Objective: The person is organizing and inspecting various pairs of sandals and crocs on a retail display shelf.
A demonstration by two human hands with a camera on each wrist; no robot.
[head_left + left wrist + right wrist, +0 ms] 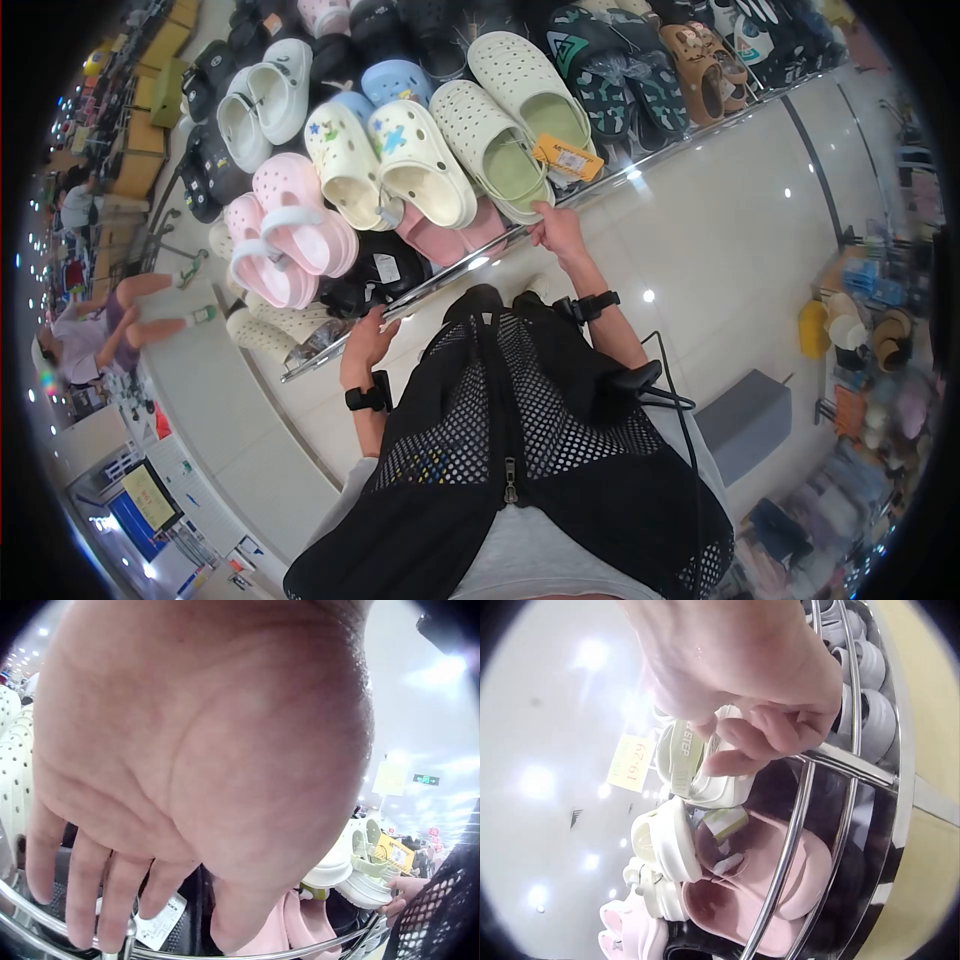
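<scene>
My right hand (pixel 560 235) is at the heel of a cream clog with a pale green lining (pixel 497 155). In the right wrist view its curled fingers (pixel 757 739) pinch the clog's rear edge, partly hiding it. The matching clog (pixel 535 95) lies alongside, with an orange tag (pixel 568 158) hanging over the pair. My left hand (pixel 368 345) is at the rack's front rail, beside black shoes with a white label (pixel 386 267). Its fingers extend downward over the rail (pixel 45 919) in the left wrist view, holding nothing.
White clogs with charms (pixel 410 150), pink clogs (pixel 300 230) and pink slides (pixel 455 235) fill the rack around the hands. Camouflage slides (pixel 610 100) lie to the right. A grey bench (pixel 745 425) stands on the floor behind at right. A seated person (pixel 110 325) is at left.
</scene>
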